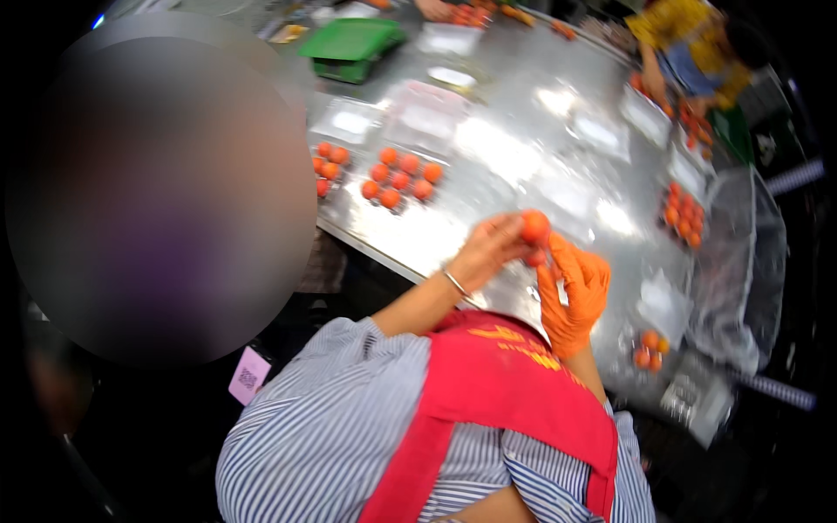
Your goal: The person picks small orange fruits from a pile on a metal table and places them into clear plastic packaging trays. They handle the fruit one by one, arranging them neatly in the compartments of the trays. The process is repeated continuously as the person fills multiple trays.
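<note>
Above the near table edge, my bare left hand (489, 252), with a bangle at the wrist, holds a round orange-red fruit (535, 227) at its fingertips. A second, partly hidden fruit (536, 257) shows just below it, between the hands. My right hand (577, 287), in an orange glove, is close against both fruits from the right; blur hides whether its fingers grip one. Left of my hands, a clear plastic tray (428, 121) lies with its lid raised and several fruits (400, 180) set in rows. Part of another filled tray (329, 171) is beside it.
A green crate (356, 46) stands on the metal table (503, 72) at the back. More packed fruit (684, 216), loose fruits (650, 350) and a clear plastic bag (732, 261) are on the right. A co-worker in yellow (693, 46) works at the far right; another person's hand (435, 9) shows at the top.
</note>
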`<state>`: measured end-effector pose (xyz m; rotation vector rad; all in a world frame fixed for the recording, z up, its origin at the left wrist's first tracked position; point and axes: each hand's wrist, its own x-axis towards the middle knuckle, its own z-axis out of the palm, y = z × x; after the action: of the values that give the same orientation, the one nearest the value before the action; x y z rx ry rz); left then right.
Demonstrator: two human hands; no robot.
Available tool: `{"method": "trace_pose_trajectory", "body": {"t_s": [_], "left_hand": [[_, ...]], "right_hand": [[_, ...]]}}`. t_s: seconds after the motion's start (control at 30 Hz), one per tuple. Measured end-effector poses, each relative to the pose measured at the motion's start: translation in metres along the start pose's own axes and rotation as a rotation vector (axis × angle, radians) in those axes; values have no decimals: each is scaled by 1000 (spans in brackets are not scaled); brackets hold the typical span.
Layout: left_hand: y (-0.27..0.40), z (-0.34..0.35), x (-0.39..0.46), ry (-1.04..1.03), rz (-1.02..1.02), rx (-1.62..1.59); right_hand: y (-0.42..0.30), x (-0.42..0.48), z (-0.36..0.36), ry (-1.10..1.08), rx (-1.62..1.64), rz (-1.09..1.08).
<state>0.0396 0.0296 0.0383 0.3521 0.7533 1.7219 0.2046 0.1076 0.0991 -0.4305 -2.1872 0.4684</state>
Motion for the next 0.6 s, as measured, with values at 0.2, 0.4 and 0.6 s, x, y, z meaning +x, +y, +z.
{"method": "trace_pose_trajectory", "body": {"t_s": [0.2, 0.4, 0.6], "left_hand": [[-18, -18, 0, -53, -16, -83], [-35, -26, -17, 19, -67, -71], [-34, -22, -23, 107, -92, 9]], "right_hand": [[-5, -5, 15, 125, 152, 150], [14, -12, 9, 139, 428, 634], [40, 31, -43, 533, 271, 550]]}}
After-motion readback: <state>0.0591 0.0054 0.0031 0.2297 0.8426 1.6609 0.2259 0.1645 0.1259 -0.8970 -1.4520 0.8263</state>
